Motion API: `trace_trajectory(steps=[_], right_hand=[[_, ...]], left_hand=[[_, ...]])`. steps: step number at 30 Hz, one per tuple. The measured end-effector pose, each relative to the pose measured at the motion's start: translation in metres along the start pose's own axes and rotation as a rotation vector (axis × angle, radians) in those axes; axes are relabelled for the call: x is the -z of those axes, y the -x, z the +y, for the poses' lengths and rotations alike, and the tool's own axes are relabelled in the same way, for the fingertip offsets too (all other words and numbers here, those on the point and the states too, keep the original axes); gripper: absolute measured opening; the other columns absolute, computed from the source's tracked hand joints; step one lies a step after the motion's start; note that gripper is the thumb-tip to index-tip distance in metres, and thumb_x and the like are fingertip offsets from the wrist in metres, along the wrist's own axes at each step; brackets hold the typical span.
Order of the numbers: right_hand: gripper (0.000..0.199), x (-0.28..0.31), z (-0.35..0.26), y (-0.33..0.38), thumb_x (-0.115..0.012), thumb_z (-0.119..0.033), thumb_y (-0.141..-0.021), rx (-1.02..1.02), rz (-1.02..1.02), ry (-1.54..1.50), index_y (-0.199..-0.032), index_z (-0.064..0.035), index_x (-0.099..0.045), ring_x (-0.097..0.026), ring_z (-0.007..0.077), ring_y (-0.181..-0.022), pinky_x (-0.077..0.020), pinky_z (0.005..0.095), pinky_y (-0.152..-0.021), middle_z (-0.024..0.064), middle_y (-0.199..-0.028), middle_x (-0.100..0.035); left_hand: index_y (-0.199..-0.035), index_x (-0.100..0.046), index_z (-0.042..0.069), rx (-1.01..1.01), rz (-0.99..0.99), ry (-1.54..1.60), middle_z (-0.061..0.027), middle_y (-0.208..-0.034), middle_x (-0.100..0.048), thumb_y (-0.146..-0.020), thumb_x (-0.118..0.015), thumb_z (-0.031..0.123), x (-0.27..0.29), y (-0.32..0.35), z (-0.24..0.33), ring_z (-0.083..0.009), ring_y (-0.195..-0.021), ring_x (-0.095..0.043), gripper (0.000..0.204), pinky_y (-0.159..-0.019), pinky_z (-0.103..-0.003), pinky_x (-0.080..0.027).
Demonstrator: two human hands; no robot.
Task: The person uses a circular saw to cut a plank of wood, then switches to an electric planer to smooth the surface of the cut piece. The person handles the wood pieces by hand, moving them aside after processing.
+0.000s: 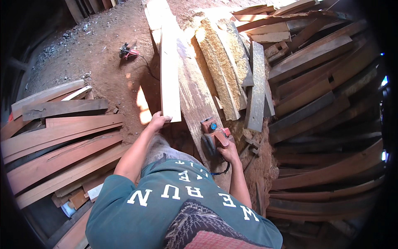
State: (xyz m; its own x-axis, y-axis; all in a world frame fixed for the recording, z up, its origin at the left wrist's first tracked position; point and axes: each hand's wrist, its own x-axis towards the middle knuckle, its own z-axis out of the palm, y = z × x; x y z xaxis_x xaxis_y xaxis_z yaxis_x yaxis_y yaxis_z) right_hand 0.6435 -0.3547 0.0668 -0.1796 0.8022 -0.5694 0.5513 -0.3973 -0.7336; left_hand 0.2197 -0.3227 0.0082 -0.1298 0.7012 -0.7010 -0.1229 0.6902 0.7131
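My left hand (158, 122) is closed on the near end of a long, pale wooden board (170, 79), which stretches away from me. Beside it, to the right, runs a wide, weathered plank (195, 89) dusted with sawdust. On the near part of this plank sits an electric hand planer (215, 135), reddish brown with a blue knob on top. My right hand (229, 152) grips its rear handle, the fingers partly hidden behind it. A dark cord curves below that hand.
Sawdust-covered boards (219, 62) lie just right of the plank. Curved timber pieces (315, 99) are stacked along the right, and more boards (66, 137) are piled at the left. A small red power tool (129, 51) with a cord lies on the dirt floor (99, 62).
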Motion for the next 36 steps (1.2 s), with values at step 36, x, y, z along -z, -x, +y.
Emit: trace_trajectory(steps=[36], right_hand=[[0.038,-0.051,-0.194,-0.017,-0.072,-0.028,-0.101,0.292,-0.137,0.662,-0.124,0.0020,-0.071,-0.073,0.0242,-0.097,-0.0568,0.0382,-0.087,0.0167,-0.102,-0.076]], left_hand=[[-0.136,-0.053,0.001,-0.294,0.966,0.729,-0.0171,-0.121,-0.070,-0.098,-0.073,0.028,0.238,0.357,-0.154,-0.0269,-0.103,-0.076,0.051,-0.081,-0.041,-0.070]])
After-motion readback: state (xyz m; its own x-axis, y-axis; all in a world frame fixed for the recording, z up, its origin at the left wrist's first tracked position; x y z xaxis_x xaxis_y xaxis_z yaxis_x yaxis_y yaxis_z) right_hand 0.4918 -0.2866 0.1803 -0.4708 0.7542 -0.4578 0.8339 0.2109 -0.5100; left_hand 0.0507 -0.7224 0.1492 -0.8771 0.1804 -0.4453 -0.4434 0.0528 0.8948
